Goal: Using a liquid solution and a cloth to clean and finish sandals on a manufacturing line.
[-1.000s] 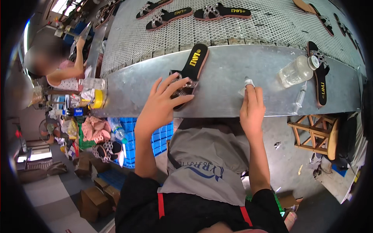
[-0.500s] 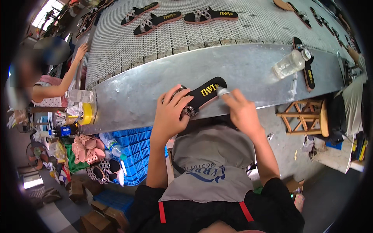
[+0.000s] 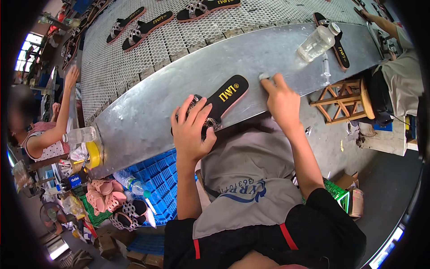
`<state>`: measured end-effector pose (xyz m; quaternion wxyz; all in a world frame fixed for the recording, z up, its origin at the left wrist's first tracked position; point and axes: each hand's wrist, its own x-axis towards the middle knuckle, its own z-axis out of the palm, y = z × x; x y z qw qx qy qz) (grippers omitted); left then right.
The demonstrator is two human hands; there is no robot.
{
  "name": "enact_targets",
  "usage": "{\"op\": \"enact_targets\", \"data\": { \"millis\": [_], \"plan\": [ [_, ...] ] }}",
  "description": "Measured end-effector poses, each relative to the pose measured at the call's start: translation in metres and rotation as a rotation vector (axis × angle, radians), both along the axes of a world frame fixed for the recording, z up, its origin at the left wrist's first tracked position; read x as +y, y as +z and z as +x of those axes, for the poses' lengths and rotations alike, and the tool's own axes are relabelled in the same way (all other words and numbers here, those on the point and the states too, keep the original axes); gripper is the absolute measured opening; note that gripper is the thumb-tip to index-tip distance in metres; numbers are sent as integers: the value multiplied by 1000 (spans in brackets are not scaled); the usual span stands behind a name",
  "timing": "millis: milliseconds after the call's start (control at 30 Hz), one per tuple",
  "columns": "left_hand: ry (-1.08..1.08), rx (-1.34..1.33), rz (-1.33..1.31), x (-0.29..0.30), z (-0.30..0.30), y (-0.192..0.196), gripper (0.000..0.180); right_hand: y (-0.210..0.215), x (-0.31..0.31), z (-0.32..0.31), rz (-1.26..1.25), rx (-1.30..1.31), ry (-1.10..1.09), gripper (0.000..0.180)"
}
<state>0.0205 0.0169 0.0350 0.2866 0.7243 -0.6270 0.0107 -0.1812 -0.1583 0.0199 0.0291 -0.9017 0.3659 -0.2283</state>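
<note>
Head view: at 6 o'clock a grey apron [image 3: 244, 179] covers the lap. Left hand [image 3: 191, 130], fingers spread, presses the strap end of a black sandal [image 3: 221, 101] on the metal bench [image 3: 148, 116]. Right hand [image 3: 281, 99] at 1 o'clock pinches a small pale piece [image 3: 263, 76]. Farther, a clear bottle [image 3: 317, 41] lies at 2 o'clock.

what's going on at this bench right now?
A person at a metal worktop presses the left hand on the strap end of a black sandal. The right hand pinches a small pale object beside the sandal's heel. A clear plastic bottle lies further right; more sandals sit on the mesh belt behind.
</note>
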Motion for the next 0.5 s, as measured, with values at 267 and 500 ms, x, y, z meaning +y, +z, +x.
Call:
{"op": "enact_targets", "data": {
  "millis": [267,500],
  "plan": [
    [82,-67,-42,-7,-6,-9,44,4,31,0,66,-76,268,48],
    [91,-72,-47,-7,-8,-9,41,4,26,9,18,-55,58,44]
  ]
}}
